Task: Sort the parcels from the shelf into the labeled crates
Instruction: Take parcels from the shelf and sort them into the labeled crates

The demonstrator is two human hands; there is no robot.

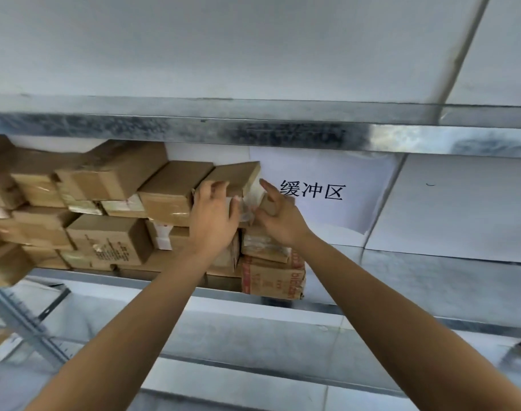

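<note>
Several brown cardboard parcels are stacked on a metal shelf, filling its left half. A small taped parcel sits at the top right of the stack. My left hand grips its front left corner, with the fingers curled over the top edge. My right hand holds its right end; the index finger lies up along the side and the other fingers are curled at the lower corner. Both arms reach up from below. No crates are in view.
A white sheet with printed characters hangs on the back wall, right of the stack. A metal beam of the upper shelf runs just above the parcels. A red-printed box sits at the bottom right of the stack. A shelf post slants at lower left.
</note>
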